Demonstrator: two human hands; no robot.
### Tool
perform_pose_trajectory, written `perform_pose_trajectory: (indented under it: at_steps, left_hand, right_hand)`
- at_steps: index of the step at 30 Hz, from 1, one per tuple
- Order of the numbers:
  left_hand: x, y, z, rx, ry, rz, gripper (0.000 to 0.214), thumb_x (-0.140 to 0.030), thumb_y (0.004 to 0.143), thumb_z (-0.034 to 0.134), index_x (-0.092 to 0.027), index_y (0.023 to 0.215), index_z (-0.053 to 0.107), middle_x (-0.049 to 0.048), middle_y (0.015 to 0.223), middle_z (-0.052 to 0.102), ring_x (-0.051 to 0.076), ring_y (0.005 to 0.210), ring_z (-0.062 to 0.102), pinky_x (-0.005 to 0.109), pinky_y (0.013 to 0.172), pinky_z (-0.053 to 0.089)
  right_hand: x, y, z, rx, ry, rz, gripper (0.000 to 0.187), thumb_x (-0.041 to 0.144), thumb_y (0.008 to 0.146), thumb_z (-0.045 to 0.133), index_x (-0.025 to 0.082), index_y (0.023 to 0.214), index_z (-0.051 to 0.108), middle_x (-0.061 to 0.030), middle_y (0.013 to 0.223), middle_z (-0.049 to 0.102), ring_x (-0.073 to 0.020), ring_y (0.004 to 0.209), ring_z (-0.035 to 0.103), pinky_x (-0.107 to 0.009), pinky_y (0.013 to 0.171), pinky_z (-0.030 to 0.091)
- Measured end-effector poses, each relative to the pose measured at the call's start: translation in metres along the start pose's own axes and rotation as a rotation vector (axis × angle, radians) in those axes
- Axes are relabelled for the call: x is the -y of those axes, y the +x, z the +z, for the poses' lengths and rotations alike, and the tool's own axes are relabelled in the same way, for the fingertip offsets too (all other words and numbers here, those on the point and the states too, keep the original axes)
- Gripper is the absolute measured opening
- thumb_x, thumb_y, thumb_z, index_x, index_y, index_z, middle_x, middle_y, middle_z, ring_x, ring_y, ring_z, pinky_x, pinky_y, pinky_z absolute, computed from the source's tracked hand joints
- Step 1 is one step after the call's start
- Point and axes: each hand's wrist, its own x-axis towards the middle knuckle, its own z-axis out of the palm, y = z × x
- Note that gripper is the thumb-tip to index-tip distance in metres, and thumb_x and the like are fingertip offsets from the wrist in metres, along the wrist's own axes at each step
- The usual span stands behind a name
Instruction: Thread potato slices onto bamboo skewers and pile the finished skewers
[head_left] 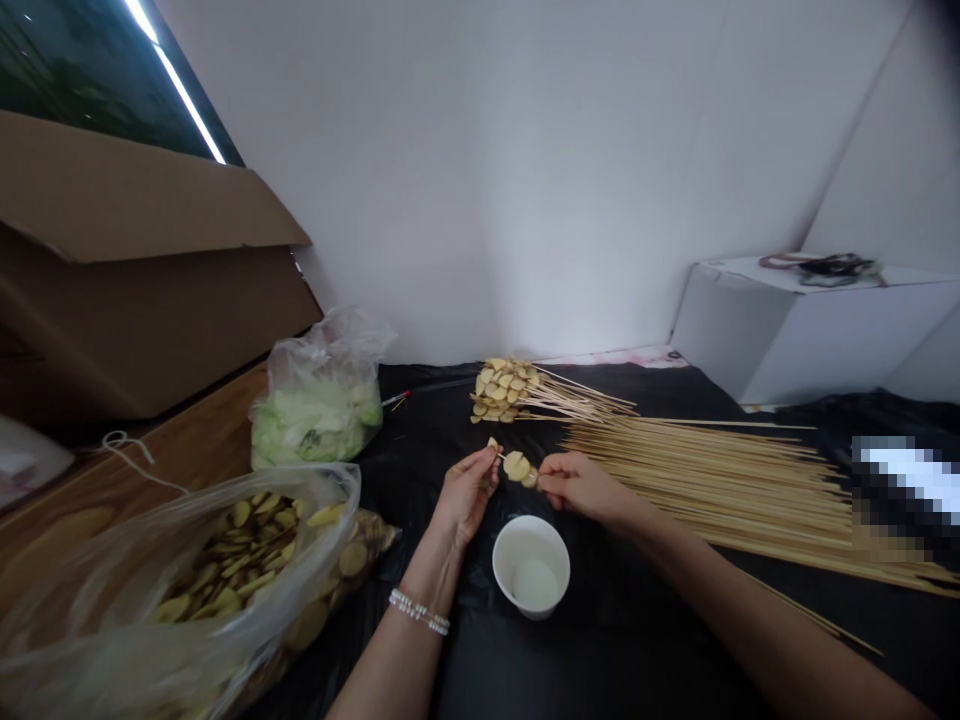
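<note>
My left hand point(466, 492) pinches a pale potato slice point(493, 443) at the tip of a thin skewer. More slices point(517, 466) are threaded close together on that skewer, just left of my right hand point(574, 482). The right fingers are closed on the skewer beside the threaded slices; most of the stick behind them is hidden. Below both hands stands a white cup point(556, 556) with what looks like liquid inside. Farther back lies a pile of filled potato skewers point(504, 385), their bare sticks pointing right.
Many bare bamboo skewers point(720, 490) lie to the right on a black sheet point(600, 660). At left are an open plastic bag point(90, 610) of potato slices and a bag of pale green vegetables point(315, 425). A cardboard box point(150, 330) and a white box point(735, 320) flank the wall.
</note>
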Motion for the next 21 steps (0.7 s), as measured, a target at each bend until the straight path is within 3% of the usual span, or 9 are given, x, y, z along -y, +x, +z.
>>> perform_pose_trajectory:
  at_steps: [2,5,9,11,13,17,19,21]
  left_hand:
    - [0.000,0.000,0.000,0.002,0.001,0.002,0.011,-0.012,0.064,0.077,-0.008,0.074,0.072,0.0051,0.065,0.066,0.006,0.056,0.057,0.013,0.052,0.046]
    - [0.000,0.001,-0.001,-0.023,-0.006,0.028,0.012,-0.012,0.065,0.077,-0.008,0.075,0.073,0.0047,0.065,0.066,0.005,0.055,0.057,0.013,0.052,0.045]
    - [0.002,0.002,-0.001,-0.040,-0.003,0.040,0.014,-0.014,0.063,0.078,-0.008,0.074,0.073,0.0034,0.063,0.065,0.004,0.053,0.055,0.013,0.050,0.044]
    - [0.002,0.001,-0.001,-0.021,-0.002,0.045,0.016,-0.015,0.062,0.079,-0.008,0.075,0.073,0.0034,0.063,0.066,0.004,0.053,0.055,0.012,0.051,0.045]
    - [0.001,0.000,-0.001,0.000,-0.008,0.045,0.017,-0.015,0.062,0.079,-0.008,0.076,0.073,0.0039,0.066,0.066,0.004,0.055,0.056,0.012,0.052,0.045]
    - [0.000,-0.002,0.001,0.065,-0.005,-0.009,0.016,-0.014,0.063,0.078,-0.008,0.077,0.073,0.0046,0.066,0.066,0.005,0.056,0.056,0.012,0.052,0.046]
    - [0.001,-0.003,0.002,0.075,-0.001,-0.022,0.015,-0.014,0.064,0.078,-0.008,0.077,0.073,0.0050,0.068,0.066,0.004,0.056,0.055,0.012,0.052,0.046]
    - [0.003,-0.003,0.003,0.049,-0.004,-0.002,0.015,-0.014,0.063,0.078,-0.008,0.076,0.073,0.0050,0.069,0.066,0.004,0.055,0.054,0.012,0.051,0.045]
  right_hand:
    - [0.001,-0.001,0.000,-0.054,-0.043,-0.022,0.017,0.022,0.086,0.041,0.017,0.074,0.053,0.0024,0.058,0.055,-0.0104,0.051,0.045,-0.021,0.050,0.031]
    - [0.007,-0.007,0.004,-0.259,-0.364,-0.197,0.016,0.016,0.086,0.040,0.017,0.078,0.054,-0.0021,0.071,0.060,-0.0126,0.065,0.052,-0.022,0.060,0.033]
    - [0.010,-0.013,0.008,-0.270,-0.673,-0.298,0.020,0.010,0.085,0.039,0.016,0.090,0.057,-0.0090,0.085,0.063,-0.0154,0.072,0.053,-0.025,0.060,0.031]
    - [0.008,-0.011,0.008,-0.290,-0.578,-0.266,0.018,0.011,0.084,0.040,0.016,0.085,0.057,-0.0078,0.081,0.062,-0.0149,0.071,0.053,-0.024,0.060,0.031]
    - [0.006,-0.007,0.007,-0.283,-0.316,-0.197,0.014,0.014,0.083,0.042,0.017,0.075,0.054,-0.0033,0.070,0.060,-0.0128,0.064,0.051,-0.023,0.058,0.032]
    - [0.004,-0.002,0.004,0.007,0.293,0.031,0.014,0.027,0.081,0.046,0.019,0.071,0.051,0.0051,0.051,0.050,-0.0076,0.040,0.034,-0.021,0.044,0.025]
    - [0.003,-0.001,0.005,0.060,0.382,0.074,0.014,0.029,0.081,0.047,0.019,0.072,0.051,0.0064,0.049,0.049,-0.0068,0.037,0.030,-0.022,0.042,0.022]
    - [0.002,0.001,0.007,-0.018,0.308,0.014,0.012,0.025,0.079,0.048,0.019,0.069,0.050,0.0055,0.050,0.050,-0.0080,0.041,0.037,-0.021,0.044,0.026]
